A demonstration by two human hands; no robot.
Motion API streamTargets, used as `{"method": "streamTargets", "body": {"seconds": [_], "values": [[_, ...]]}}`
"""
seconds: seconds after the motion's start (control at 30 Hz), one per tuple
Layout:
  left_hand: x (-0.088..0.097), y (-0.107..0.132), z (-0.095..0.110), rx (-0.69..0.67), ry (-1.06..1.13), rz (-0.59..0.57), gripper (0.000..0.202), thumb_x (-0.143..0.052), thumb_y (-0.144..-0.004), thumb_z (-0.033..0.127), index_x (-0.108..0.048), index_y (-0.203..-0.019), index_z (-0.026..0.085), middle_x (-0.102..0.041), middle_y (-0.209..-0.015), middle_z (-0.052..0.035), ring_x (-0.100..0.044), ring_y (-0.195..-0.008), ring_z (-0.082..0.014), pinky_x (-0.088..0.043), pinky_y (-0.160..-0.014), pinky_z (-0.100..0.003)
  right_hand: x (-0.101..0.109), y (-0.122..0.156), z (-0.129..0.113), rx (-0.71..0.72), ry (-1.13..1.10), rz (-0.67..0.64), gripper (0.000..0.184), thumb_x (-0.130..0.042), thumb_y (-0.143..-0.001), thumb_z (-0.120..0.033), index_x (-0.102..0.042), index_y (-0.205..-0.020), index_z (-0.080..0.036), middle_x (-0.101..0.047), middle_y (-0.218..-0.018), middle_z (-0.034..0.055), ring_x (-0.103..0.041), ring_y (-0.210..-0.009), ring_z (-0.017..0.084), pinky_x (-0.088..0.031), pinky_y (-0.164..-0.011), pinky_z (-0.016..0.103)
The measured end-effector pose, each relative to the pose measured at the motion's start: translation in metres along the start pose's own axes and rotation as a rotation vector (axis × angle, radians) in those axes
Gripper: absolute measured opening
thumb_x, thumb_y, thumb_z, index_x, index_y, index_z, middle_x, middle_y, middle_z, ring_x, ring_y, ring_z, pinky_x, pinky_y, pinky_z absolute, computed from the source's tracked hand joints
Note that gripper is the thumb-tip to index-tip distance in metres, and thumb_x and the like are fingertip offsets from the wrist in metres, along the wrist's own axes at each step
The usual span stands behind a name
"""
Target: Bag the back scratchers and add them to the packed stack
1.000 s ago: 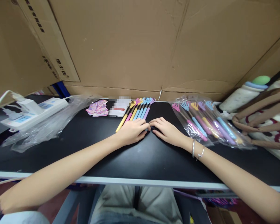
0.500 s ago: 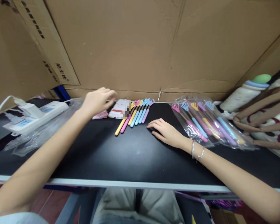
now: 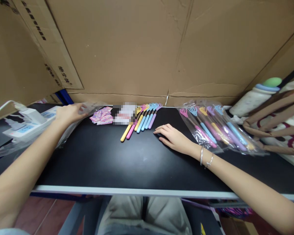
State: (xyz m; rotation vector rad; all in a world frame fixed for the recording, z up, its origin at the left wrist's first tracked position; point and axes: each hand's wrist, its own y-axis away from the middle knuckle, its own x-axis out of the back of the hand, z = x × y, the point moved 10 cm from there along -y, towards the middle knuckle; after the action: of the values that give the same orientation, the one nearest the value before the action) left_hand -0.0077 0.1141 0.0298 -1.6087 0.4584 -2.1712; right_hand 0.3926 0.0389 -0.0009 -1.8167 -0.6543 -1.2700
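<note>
The left hand [image 3: 70, 113] is at the far end of crumpled, clear plastic bags [image 3: 70, 130], fingers touching the film; whether they pinch it cannot be told. A white power strip with blue socket faces [image 3: 26, 127] lies beside this hand. The right hand [image 3: 170, 138] rests palm down on the black tabletop [image 3: 142, 163], fingers loosely extended, holding nothing. Between the hands lies a row of slim, claw-headed rods with yellow, pink, blue and purple handles [image 3: 143, 123]. Left of the row are a blurred, pale rectangular object [image 3: 124, 113] and pink-and-purple printed cards [image 3: 102, 116]. Similar rods in clear plastic sleeves [image 3: 218, 130] lie beyond the right hand.
</note>
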Motion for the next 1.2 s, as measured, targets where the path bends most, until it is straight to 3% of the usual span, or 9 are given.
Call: {"method": "streamTargets", "body": {"seconds": [0.2, 0.37, 0.47, 0.6, 0.7, 0.83, 0.93, 1.07, 1.2], "values": [[0.019, 0.004, 0.006, 0.0, -0.021, 0.079, 0.046, -0.056, -0.062, 0.07, -0.061, -0.071, 0.025, -0.037, -0.037, 0.0002, -0.055, -0.068, -0.0191, -0.018, -0.062, -0.025, 0.0, 0.0, 0.0, -0.002, -0.005, -0.002, 0.026, -0.042, -0.093, -0.021, -0.057, -0.114, -0.02, -0.061, -0.114, 0.0111, -0.052, -0.106, 0.025, -0.048, -0.09, 0.047], [0.051, 0.006, 0.021, 0.018, -0.023, 0.178, 0.026, -0.057, -0.066, 0.056, -0.058, -0.072, 0.03, -0.027, -0.036, -0.0015, -0.052, -0.077, -0.023, -0.016, -0.064, -0.027, -0.001, 0.0, -0.001, 0.002, 0.019, -0.014, 0.026, -0.042, -0.093, -0.022, -0.057, -0.114, -0.017, -0.061, -0.115, 0.0118, -0.052, -0.106, 0.025, -0.047, -0.091, 0.046], [0.069, 0.002, 0.038, 0.047, 0.025, 0.22, 0.021, -0.06, -0.066, 0.046, -0.06, -0.081, 0.031, -0.034, -0.039, 0.0011, -0.053, -0.083, -0.0205, -0.018, -0.064, -0.027, -0.001, 0.0, -0.001, 0.007, 0.019, -0.01, 0.026, -0.041, -0.094, -0.022, -0.056, -0.115, -0.017, -0.061, -0.115, 0.0116, -0.051, -0.106, 0.025, -0.047, -0.091, 0.045], [0.087, -0.003, 0.078, 0.096, 0.125, 0.269, 0.026, -0.062, -0.07, 0.042, -0.063, -0.089, 0.025, -0.057, -0.056, 0.006, -0.057, -0.083, -0.0139, -0.025, -0.064, -0.025, 0.001, 0.001, -0.002, 0.014, -0.018, 0.005, 0.026, -0.042, -0.093, -0.022, -0.057, -0.114, -0.019, -0.061, -0.115, 0.0106, -0.051, -0.107, 0.024, -0.046, -0.092, 0.045], [0.088, -0.006, 0.134, -0.068, 0.418, 0.233, 0.027, -0.063, -0.072, 0.041, -0.061, -0.087, 0.019, -0.061, -0.059, 0.0055, -0.06, -0.076, -0.0109, -0.036, -0.066, -0.023, 0.003, 0.002, -0.001, 0.009, -0.078, 0.003, 0.025, -0.045, -0.092, -0.022, -0.057, -0.114, -0.02, -0.061, -0.114, 0.0103, -0.051, -0.107, 0.024, -0.046, -0.093, 0.045], [0.076, -0.006, 0.203, -0.153, 0.764, 0.096, 0.031, -0.066, -0.07, 0.019, -0.061, -0.101, 0.017, -0.061, -0.061, 0.0048, -0.051, -0.052, -0.0069, -0.04, -0.052, -0.019, 0.005, 0.002, 0.002, -0.018, -0.186, -0.011, 0.025, -0.047, -0.092, -0.024, -0.056, -0.114, -0.02, -0.061, -0.114, 0.0097, -0.051, -0.107, 0.023, -0.044, -0.095, 0.045], [0.064, -0.004, 0.245, -0.188, 0.948, 0.029, 0.028, -0.066, -0.074, 0.015, -0.061, -0.101, 0.014, -0.057, -0.058, 0.0038, -0.052, -0.053, -0.0077, -0.044, -0.055, -0.02, 0.006, 0.002, 0.008, -0.071, -0.286, 0.004, 0.026, -0.047, -0.092, -0.029, -0.056, -0.115, -0.02, -0.061, -0.115, 0.0103, -0.053, -0.11, 0.024, -0.043, -0.097, 0.046], [0.025, -0.004, 0.269, -0.042, 1.218, -0.092, 0.025, -0.063, -0.076, 0.013, -0.057, -0.1, 0.018, -0.061, -0.079, 0.0004, -0.065, -0.079, -0.0155, -0.052, -0.067, -0.024, 0.007, 0.002, 0.007, -0.072, -0.503, 0.017, 0.035, -0.05, -0.091, -0.037, -0.051, -0.122, -0.019, -0.053, -0.128, 0.0111, -0.048, -0.123, 0.022, -0.036, -0.107, 0.044], [-0.011, -0.001, 0.274, 0.069, 1.326, -0.154, 0.026, -0.057, -0.077, 0.01, -0.051, -0.1, 0.019, -0.061, -0.105, -0.0047, -0.066, -0.082, -0.0144, -0.055, -0.064, -0.023, 0.002, 0.002, 0.0, -0.12, -0.857, -0.063, 0.046, -0.053, -0.089, -0.045, -0.046, -0.127, -0.02, -0.05, -0.134, 0.0113, -0.046, -0.127, 0.022, -0.035, -0.108, 0.042]]}}
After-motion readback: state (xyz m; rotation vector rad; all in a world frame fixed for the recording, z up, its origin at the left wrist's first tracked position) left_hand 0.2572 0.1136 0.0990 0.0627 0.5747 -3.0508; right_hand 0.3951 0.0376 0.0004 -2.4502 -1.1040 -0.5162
